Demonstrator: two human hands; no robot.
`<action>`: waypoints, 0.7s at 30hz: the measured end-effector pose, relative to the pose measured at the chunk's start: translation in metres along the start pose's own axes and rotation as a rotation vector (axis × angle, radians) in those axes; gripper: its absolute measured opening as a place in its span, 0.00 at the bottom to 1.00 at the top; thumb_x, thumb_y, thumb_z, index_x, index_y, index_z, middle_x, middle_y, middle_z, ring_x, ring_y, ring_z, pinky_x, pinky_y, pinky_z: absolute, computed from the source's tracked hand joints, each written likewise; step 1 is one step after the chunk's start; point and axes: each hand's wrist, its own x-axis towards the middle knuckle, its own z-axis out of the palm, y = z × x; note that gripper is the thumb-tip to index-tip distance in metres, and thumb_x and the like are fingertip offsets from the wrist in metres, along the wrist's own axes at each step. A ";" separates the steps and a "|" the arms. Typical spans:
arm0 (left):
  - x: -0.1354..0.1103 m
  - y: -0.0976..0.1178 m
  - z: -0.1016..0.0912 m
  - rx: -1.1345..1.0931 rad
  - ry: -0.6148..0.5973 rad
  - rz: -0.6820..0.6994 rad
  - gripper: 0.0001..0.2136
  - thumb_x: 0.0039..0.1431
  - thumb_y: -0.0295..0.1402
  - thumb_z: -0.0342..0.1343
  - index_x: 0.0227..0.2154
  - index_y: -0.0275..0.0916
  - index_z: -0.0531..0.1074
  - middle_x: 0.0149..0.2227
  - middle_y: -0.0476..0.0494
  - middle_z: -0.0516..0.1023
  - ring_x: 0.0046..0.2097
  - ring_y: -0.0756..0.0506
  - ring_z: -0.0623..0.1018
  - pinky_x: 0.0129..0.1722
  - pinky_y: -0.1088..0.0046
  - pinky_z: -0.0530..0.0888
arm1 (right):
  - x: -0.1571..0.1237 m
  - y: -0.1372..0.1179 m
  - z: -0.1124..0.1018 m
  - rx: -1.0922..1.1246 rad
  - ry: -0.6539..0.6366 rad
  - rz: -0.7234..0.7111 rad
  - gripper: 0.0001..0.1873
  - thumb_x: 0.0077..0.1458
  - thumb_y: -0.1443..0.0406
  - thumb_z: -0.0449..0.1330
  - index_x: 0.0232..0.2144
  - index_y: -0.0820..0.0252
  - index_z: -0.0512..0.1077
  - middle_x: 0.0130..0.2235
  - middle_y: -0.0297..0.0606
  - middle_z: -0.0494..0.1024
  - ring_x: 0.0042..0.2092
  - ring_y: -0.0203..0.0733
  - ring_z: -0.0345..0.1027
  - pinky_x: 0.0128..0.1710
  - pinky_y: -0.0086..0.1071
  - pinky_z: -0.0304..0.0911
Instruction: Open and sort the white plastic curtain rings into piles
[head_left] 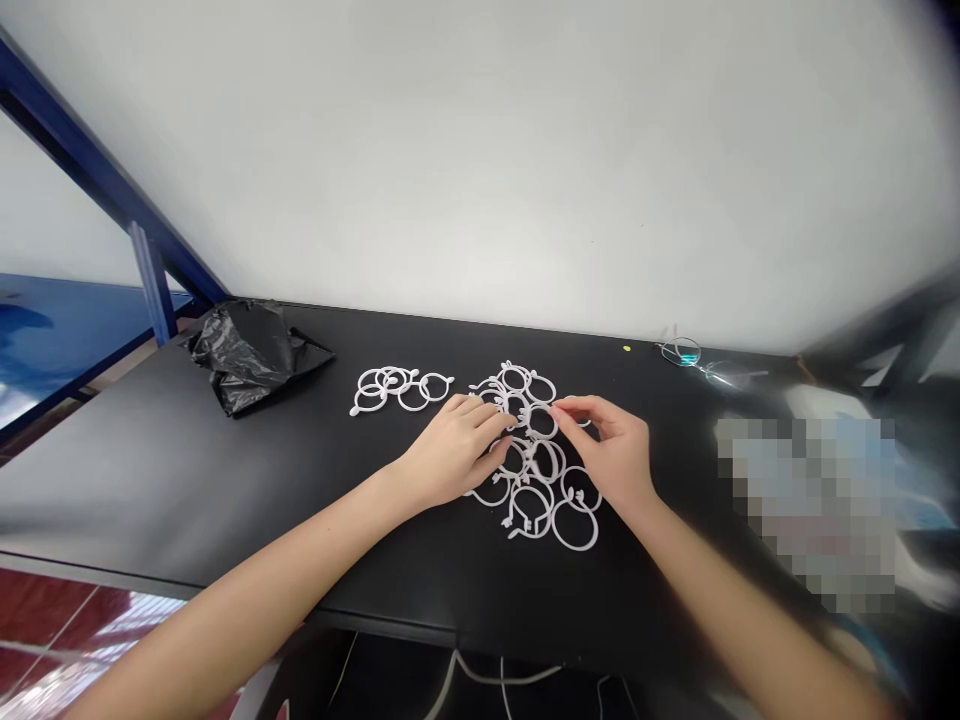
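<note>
1. At the far left, a blue metal frame (97, 170) is seen slanting up against a white wall (480, 150), and red floor tiles (45, 620) are visible below the edge of a black table (187, 480).
2. Toward the back of the table, a crumpled black plastic bag (247, 358) is laid down.
3. To the right of the bag, a small group of white plastic rings (397, 392) is placed, the rings overlapping one another, with small tabs visible on them. This group is set well apart from the hands.
4. The left forearm (247, 590) is stretched in from the lower left, low over the table, and the left hand (454, 450) is held palm down, angled toward the right. Its fingers (487, 425) are kept close together and are laid on the upper left of the main heap of rings (536, 490). Whether any ring is held by them cannot be told.
5. The main heap is spread on the table between both hands, with its rings overlapped and tangled together.
6. The right forearm (750, 620) is brought in from the lower right, and the right hand (607, 450) is raised over the heap's right side. Its thumb and forefinger are pinched together on one ring (541, 422) near the top of the heap.
7. Beyond the right hand, a pair of glasses (682, 352) is lying near the back of the table.
8. At the far right, a patch (810, 510) is pixelated, so what lies there cannot be told.
</note>
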 end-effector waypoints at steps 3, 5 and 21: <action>0.000 0.000 0.001 0.014 -0.058 0.032 0.08 0.67 0.31 0.47 0.41 0.36 0.71 0.34 0.44 0.75 0.38 0.45 0.74 0.42 0.66 0.68 | -0.001 -0.001 0.000 -0.060 -0.115 -0.111 0.04 0.55 0.64 0.64 0.33 0.58 0.77 0.31 0.35 0.79 0.32 0.40 0.72 0.37 0.35 0.69; 0.001 -0.001 0.001 0.015 -0.084 0.035 0.09 0.67 0.30 0.47 0.39 0.36 0.72 0.33 0.45 0.75 0.38 0.45 0.75 0.43 0.66 0.67 | -0.001 -0.002 -0.002 -0.076 -0.216 -0.196 0.06 0.54 0.63 0.65 0.34 0.58 0.76 0.31 0.35 0.78 0.32 0.40 0.72 0.37 0.36 0.69; -0.003 -0.008 0.001 -0.006 -0.071 -0.162 0.17 0.68 0.32 0.45 0.58 0.36 0.59 0.57 0.33 0.67 0.58 0.38 0.69 0.56 0.53 0.69 | -0.004 0.001 -0.002 -0.158 -0.303 -0.336 0.04 0.58 0.67 0.61 0.36 0.56 0.76 0.35 0.37 0.80 0.38 0.44 0.75 0.41 0.40 0.71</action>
